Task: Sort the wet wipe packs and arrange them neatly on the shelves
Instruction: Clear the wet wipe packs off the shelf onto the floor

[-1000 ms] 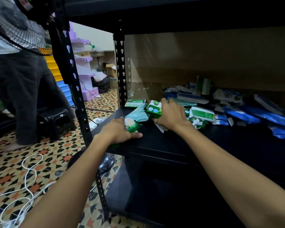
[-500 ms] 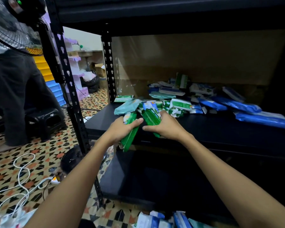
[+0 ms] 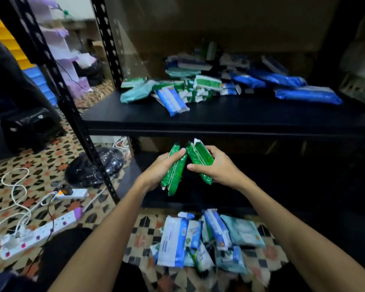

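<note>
The left hand grips two green wet wipe packs, fingers curled round them. The right hand grips two more green packs at 3 o'clock of the first pair. Both pairs hang before the lower shelf. Mixed packs lie on the upper shelf at 12 o'clock; further packs lie on the floor at 6 o'clock.

Upper shelf: black, in front of me; a loose heap of wet wipe packs lies on it, green and white ones left, blue packs right.
Lower shelf: black and dark below it; I cannot tell what lies there.
Floor: patterned tiles; a pile of blue and white packs by my knees, two power strips and white cables to my left.
</note>
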